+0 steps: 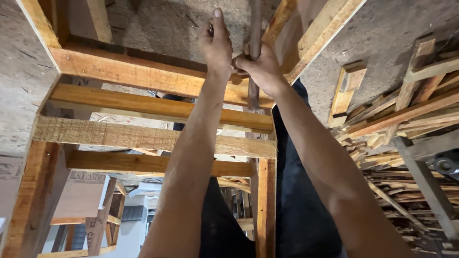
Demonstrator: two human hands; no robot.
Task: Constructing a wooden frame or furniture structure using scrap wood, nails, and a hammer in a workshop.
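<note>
My right hand (260, 67) is closed around a dark, round wooden handle (254, 98) that runs upright through the fist, its upper end cut off by the top edge of the view. My left hand (217, 43) reaches just left of it, thumb stretched out, resting against the far rail (138, 74) of a bare wooden frame. Something small and dark shows at its fingers, too hidden to make out. Both forearms stretch over the frame's cross slats (143, 136). Dark trousers (296, 200) show between and below my arms.
A heap of scrap wood strips (406, 124) lies at the right, with a short block (346, 88) beside it. The floor (382, 33) is grey and dusted with sawdust. A cardboard box (79, 196) and another small wooden frame (107, 220) sit lower left.
</note>
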